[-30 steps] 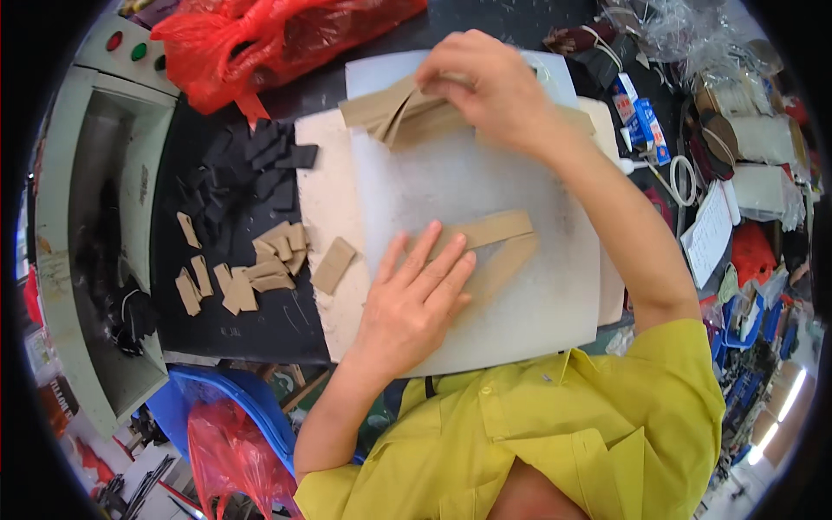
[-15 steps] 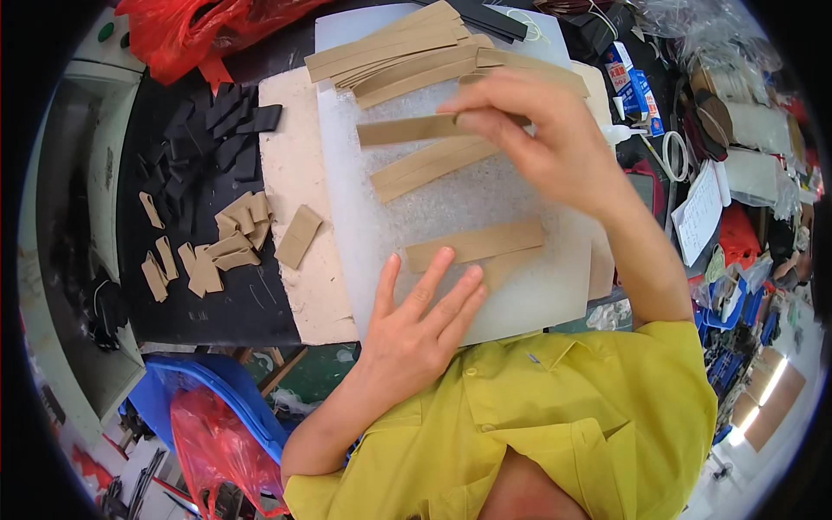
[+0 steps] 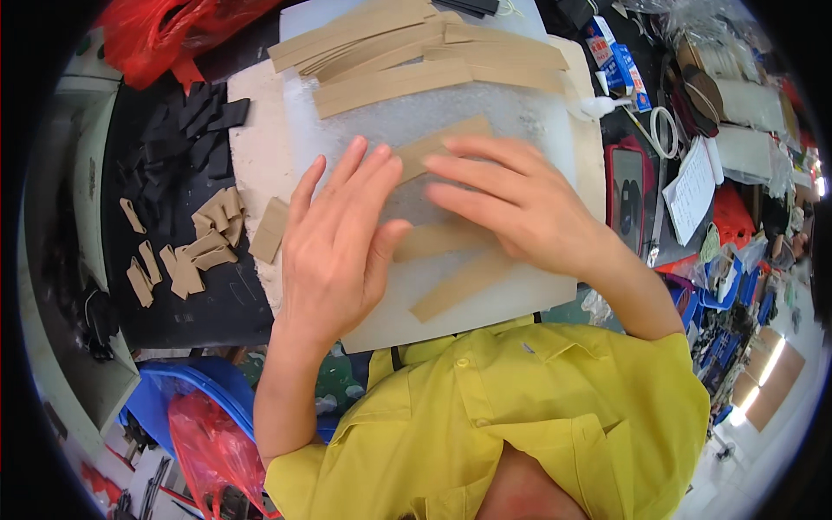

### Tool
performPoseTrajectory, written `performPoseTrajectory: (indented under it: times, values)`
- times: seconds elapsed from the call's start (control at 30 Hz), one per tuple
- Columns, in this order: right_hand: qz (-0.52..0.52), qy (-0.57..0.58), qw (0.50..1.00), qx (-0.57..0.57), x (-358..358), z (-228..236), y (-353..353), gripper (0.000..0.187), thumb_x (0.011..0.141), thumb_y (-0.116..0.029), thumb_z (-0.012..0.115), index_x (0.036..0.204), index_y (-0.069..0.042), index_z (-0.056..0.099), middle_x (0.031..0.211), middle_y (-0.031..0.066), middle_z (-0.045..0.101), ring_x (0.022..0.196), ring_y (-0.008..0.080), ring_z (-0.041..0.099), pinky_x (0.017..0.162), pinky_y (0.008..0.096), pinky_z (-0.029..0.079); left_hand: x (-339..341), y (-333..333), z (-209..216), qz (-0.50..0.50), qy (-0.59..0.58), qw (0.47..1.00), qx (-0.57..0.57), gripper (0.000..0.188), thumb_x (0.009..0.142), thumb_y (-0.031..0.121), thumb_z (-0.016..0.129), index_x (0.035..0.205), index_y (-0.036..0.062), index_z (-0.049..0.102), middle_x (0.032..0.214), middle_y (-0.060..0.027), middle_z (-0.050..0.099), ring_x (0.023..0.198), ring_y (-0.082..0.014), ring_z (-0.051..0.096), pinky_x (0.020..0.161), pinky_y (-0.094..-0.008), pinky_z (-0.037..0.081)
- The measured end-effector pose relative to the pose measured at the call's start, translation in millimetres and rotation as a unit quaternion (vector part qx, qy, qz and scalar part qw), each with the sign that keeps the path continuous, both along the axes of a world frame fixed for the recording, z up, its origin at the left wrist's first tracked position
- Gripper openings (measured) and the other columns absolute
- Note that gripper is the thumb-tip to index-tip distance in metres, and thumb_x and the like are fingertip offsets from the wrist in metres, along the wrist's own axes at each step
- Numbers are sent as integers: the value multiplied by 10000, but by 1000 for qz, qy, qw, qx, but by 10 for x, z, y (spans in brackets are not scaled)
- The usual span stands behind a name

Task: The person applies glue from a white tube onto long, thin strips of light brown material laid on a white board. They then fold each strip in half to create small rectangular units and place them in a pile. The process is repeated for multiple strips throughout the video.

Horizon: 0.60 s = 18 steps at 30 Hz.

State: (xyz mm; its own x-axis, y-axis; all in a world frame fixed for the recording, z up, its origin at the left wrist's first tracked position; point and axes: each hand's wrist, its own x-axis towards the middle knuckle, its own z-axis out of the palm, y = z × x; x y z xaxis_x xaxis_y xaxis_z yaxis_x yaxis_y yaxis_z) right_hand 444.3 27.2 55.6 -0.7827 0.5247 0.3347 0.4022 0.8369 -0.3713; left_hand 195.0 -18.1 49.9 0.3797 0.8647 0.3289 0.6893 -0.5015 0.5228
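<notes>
My left hand [image 3: 338, 238] is over the left side of a whitish translucent sheet [image 3: 373, 334], its fingers stretched out and holding nothing. Its fingertips reach the left end of a tan strip [image 3: 446, 143]. From the right comes my right hand [image 3: 516, 204], fingers extended and apart, by the same strip's lower right side; whether it touches the strip I cannot tell. Below the hands lie a second tan strip [image 3: 433, 240], partly covered by the right hand, and a slanted one [image 3: 455, 288]. Several more tan strips [image 3: 373, 43] overlap at the sheet's far end.
Under the sheet is a cream board [image 3: 260, 104]. On the black table at left are folded tan loops [image 3: 217, 221] and a heap of black pieces [image 3: 182, 130]. At right stand a white nozzle bottle [image 3: 598, 107], blue-and-white boxes [image 3: 617, 65], a phone [image 3: 627, 186] and a notebook [image 3: 691, 191].
The tan strip pinched in my right hand now lies with the far group, let go. My right hand came down nearer; my left moved up and left, off the near strip. The sheet shifted slightly left.
</notes>
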Motion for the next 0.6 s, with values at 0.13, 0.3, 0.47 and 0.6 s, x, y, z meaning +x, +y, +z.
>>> performPoseTrajectory:
  times: [0.13, 0.3, 0.47, 0.6]
  values:
    - [22, 38, 998, -45, 210, -17, -659, 408, 783, -153, 710, 1159, 4, 690, 1233, 111, 665, 1182, 303, 603, 934, 414, 520, 98, -124, 109, -167, 4, 985, -45, 518, 878, 268, 727, 1315, 15, 613, 1344, -128, 642, 1338, -318, 550, 1132, -509, 374]
    - [-55, -41, 994, -79, 246, -25, -998, 461, 829, -193, 737, 1240, -4, 649, 1318, 120, 633, 1179, 301, 610, 919, 408, 515, 284, -461, -8, -118, 109, 984, -79, 704, 970, 542, 511, 1405, -10, 545, 1452, -182, 550, 1389, -347, 489, 1159, -508, 341]
    - [-90, -9, 993, -74, 241, 54, -702, 480, 843, -254, 753, 1239, -4, 643, 1336, 129, 626, 1230, 312, 589, 947, 429, 498, 297, -381, 79, -58, 71, 994, -55, 744, 938, 542, 561, 1404, -37, 533, 1455, -210, 535, 1390, -369, 476, 1164, -504, 330]
    - [-98, -22, 995, -15, -44, 27, -165, 473, 842, -283, 757, 1209, -4, 652, 1343, 141, 623, 1268, 323, 569, 992, 446, 483, 115, 288, -9, -41, 35, 999, 5, 631, 993, 422, 559, 1425, -36, 508, 1456, -230, 525, 1402, -388, 452, 1160, -516, 328]
